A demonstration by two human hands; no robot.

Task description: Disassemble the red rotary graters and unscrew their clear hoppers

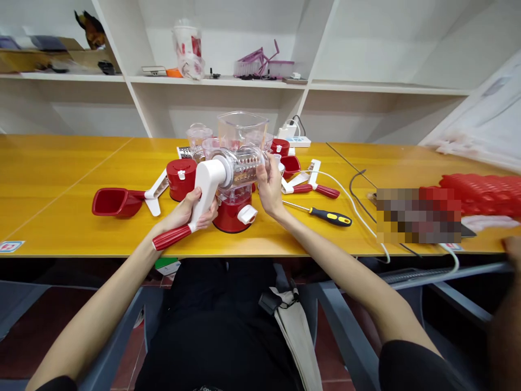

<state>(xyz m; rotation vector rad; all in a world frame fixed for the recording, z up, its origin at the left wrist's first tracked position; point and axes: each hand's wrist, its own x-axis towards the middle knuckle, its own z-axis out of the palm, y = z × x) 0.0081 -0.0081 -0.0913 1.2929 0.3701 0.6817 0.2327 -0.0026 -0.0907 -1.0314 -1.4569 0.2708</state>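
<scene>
A rotary drum grater stands before me, with a clear hopper (243, 126) on top and a red base (231, 216) carrying a white knob (246, 214). My left hand (185, 210) is wrapped around the white crank handle (207, 184), whose red grip (171, 238) points down to the left. This crank joins the end of the metal grating drum (246, 163) lying in the clear housing. At the housing's other end my right hand (270, 187) is closed on the rim; its fingertips are partly hidden behind it.
Left of the grater are a red round base (181, 178) and a red pusher (116, 203). To the right lie spare crank handles (312, 182), a screwdriver (331, 216) and a white cable (354, 202). Red netting-like wrap (484, 193) is farther right; a shelf (222, 81) rises behind.
</scene>
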